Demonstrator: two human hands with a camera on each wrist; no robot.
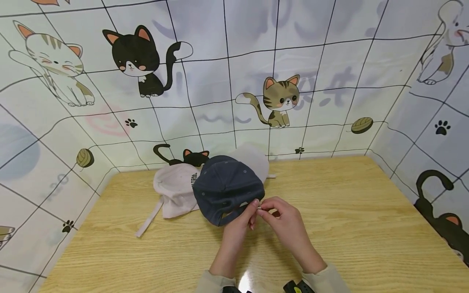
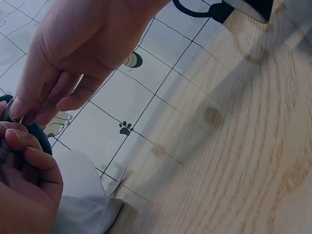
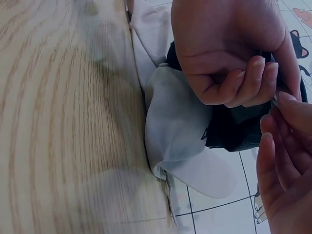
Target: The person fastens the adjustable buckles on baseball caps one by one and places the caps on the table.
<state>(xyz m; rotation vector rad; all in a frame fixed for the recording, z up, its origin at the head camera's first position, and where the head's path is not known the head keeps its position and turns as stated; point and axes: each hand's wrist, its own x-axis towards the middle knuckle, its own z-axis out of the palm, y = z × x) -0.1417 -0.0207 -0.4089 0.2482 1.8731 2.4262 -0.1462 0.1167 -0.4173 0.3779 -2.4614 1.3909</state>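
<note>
A navy baseball cap (image 1: 227, 179) is held up over the table, its back opening and strap facing me. My left hand (image 1: 234, 230) grips the cap's back strap at its right end, with fingers curled in the left wrist view. Close beside it, my right hand (image 1: 287, 221) pinches a small light-coloured piece (image 1: 259, 208) at the strap's end between thumb and index finger; it looks metallic, but the fingers cover most of it. In the right wrist view the fingertips of both hands meet at the dark cap (image 3: 239, 126).
Behind the navy cap on the wooden table (image 1: 348, 219) lie a pale pink cap (image 1: 176, 187), its loose strap (image 1: 149, 219) stretched toward me, and a whitish cap (image 1: 254, 160). A cat-patterned sheet (image 1: 205, 89) rises along the table's back and sides.
</note>
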